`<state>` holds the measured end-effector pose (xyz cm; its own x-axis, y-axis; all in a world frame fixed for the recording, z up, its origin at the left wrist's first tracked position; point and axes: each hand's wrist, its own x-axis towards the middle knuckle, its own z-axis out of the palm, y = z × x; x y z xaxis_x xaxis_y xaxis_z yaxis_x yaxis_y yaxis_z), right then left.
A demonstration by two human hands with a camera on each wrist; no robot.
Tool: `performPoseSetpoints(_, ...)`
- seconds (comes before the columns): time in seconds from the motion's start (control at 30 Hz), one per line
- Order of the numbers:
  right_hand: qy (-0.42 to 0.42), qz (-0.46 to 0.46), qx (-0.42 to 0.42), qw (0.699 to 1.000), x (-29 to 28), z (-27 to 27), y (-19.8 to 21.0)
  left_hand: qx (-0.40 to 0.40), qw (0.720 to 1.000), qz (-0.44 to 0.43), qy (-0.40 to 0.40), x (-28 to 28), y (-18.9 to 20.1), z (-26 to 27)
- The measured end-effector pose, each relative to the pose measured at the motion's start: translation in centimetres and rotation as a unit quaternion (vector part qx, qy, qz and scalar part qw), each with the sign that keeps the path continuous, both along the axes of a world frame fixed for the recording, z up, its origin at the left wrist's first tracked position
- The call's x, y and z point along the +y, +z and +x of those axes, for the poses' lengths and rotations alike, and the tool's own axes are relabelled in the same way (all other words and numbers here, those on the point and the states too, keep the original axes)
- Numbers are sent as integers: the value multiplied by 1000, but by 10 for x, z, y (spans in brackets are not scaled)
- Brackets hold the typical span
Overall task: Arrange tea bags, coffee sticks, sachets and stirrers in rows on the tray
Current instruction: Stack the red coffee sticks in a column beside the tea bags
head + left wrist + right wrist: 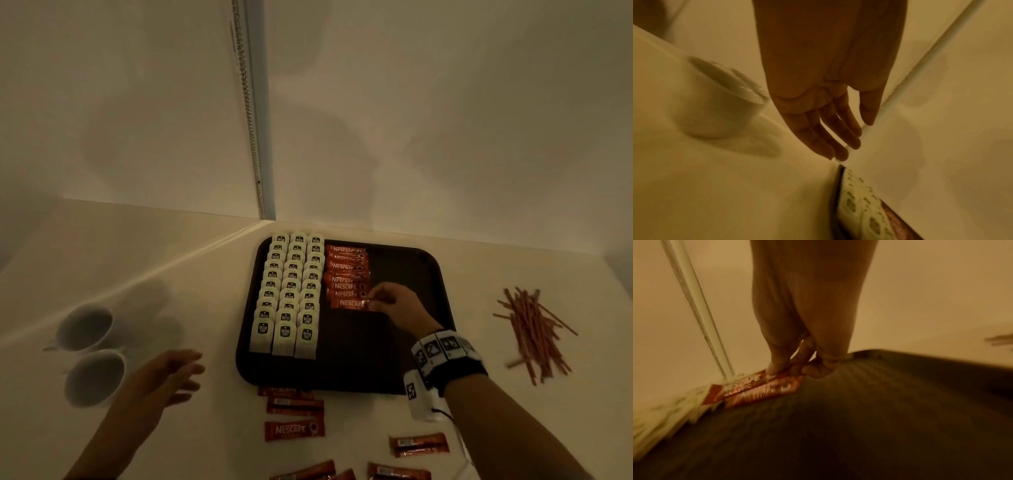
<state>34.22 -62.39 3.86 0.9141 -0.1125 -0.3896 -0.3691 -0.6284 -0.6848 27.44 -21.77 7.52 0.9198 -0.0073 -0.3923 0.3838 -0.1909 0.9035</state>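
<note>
Head view shows the right hand (394, 306) pinching the right end of a coffee stick (349, 304) lying left-to-right at the near end of its row on the tray (404, 373), while the left hand (164, 380) hovers relaxed and empty nearer the loose sticks (294, 416).

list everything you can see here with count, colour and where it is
tray: one, black, on the counter by the wall corner
tea bags: three columns of about ten, white with dark labels, left part of the tray
coffee sticks on the tray: one overlapping column, orange-red, right of the tea bags
loose coffee sticks: at least six, orange-red, on the counter in front of the tray
stirrers: one loose pile, brown, on the counter right of the tray
cups: two, white, on the counter left of the tray
left hand: fingers straight, holds nothing, between cups and tray
right hand: pinches the nearest coffee stick in the column
</note>
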Motion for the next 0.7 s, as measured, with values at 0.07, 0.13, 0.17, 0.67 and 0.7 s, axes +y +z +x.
performPoseSetpoints(0.07, -12, 21, 13, 1000, 3, -1, -11, 24, 999, 10, 19, 16, -16, -12)
performPoseSetpoints(0.13, -32, 22, 11, 999, 7, 1, -19, 42, 998, 18, 34, 29, -28, -23)
performPoseSetpoints(0.17, -45, 15, 4, 999, 9, 2, -21, 47, 998, 22, 43, 34, -33, -27)
performPoseSetpoints(0.67, -106, -69, -57, 990, 15, 19, -42, 78, 993, 32, 87, 52, -40, -42)
performPoseSetpoints(0.7, -109, -69, -57, 990, 14, 18, -42, 77, 993, 29, 86, 52, -39, -42)
